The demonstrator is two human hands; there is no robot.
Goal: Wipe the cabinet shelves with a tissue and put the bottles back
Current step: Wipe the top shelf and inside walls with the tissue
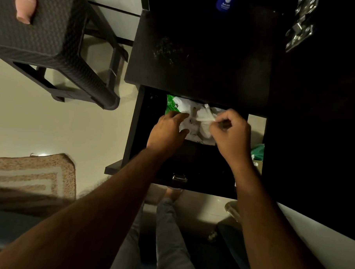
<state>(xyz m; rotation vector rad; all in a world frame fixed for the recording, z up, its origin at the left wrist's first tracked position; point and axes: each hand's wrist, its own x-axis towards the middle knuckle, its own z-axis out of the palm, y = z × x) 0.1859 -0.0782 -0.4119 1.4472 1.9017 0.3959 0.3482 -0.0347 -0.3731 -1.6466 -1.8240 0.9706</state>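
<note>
With the left hand (168, 130) pressing flat on the green-and-white tissue pack (178, 109) in the open drawer (136, 120) and the right hand (228, 132) pinching a tissue (203, 120), a hard tug could tear it or drag several out, while the blue bottle (224, 2) waits far back on the cabinet.

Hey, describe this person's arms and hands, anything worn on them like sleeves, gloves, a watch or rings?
Both forearms are bare as far as the picture shows, with no sleeves in sight. The left hand and right hand wear no gloves. No watch or bracelet shows at either wrist. The dim light leaves rings too hard to tell.
</note>
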